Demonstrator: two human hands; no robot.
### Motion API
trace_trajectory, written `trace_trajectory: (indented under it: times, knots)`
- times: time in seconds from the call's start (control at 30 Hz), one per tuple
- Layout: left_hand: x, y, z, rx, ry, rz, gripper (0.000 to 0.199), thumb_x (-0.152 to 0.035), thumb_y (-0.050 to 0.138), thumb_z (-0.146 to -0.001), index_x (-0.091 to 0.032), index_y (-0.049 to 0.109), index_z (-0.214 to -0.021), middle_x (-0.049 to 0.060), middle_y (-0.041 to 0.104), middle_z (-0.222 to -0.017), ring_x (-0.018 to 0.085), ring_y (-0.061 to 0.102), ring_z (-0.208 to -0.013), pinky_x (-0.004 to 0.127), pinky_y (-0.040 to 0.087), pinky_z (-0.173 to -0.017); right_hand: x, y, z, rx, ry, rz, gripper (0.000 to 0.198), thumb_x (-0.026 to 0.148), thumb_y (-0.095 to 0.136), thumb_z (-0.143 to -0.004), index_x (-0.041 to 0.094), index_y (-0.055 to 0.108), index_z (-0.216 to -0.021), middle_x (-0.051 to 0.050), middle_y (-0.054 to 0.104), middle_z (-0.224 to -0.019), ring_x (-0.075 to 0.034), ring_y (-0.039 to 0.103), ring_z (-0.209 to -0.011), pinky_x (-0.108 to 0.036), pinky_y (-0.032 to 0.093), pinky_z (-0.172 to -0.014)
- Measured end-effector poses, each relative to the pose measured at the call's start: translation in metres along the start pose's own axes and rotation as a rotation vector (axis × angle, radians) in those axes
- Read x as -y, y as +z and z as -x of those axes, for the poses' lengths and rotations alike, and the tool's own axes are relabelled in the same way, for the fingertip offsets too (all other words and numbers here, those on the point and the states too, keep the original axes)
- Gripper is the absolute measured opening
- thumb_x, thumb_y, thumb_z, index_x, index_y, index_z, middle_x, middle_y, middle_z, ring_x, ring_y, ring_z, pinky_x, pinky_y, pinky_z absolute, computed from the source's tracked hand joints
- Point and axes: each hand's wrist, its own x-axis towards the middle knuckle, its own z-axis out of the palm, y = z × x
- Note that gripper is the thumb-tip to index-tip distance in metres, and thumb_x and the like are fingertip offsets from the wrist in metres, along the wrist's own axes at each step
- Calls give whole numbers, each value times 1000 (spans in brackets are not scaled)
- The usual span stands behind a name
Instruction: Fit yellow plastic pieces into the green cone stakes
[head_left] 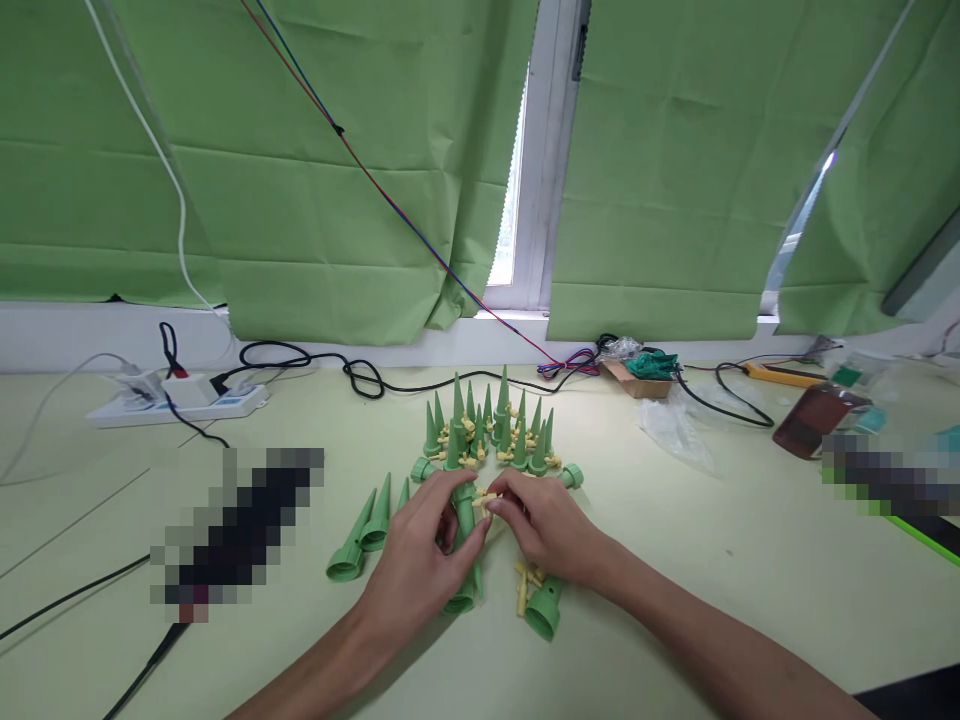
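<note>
Noted nearest, both forearms (697, 620), with left hand (416, 535) curled around green spike (465, 515) at centre, seemingly for steadiness, and right hand (551, 520) pinching yellow fitting (481, 497) alongside, before upright spikes (457, 415) farther off.

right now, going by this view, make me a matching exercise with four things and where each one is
1. small yellow plastic fitting, pinched
2. green plastic cone, gripped
3. white plastic power strip
4. small brown cardboard box

A. beneath crumpled dark-green material
B. in the left hand
C. on the table's left side
D. at the right hand's fingertips

Pairs: 1-D, 2-B, 3-C, 4-A
</note>
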Motion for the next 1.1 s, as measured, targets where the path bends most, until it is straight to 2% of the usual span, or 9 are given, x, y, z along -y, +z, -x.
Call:
trace_trajectory:
  times: [0.7,1.1]
  knots:
    - [0,1,2,-2,19,-16,29,-27,58,-89,-24,53,-117,0,58,-86,12,53,-59,24,44,-53,-1,1,0,-11,0,39,18,22,44,-99,21,49,-82,2,56,-69,-13,51,-59,-24,35,-58]
    - [0,1,0,-3,9,-12,28,-27,58,-89,-24,53,-117,0,59,-85,12,53,-59,24,45,-54,2,0,-1,-14,11,21,19,22,45,-99,20,51,-81,2,57,-68,-13,52,-59,-24,37,-58]
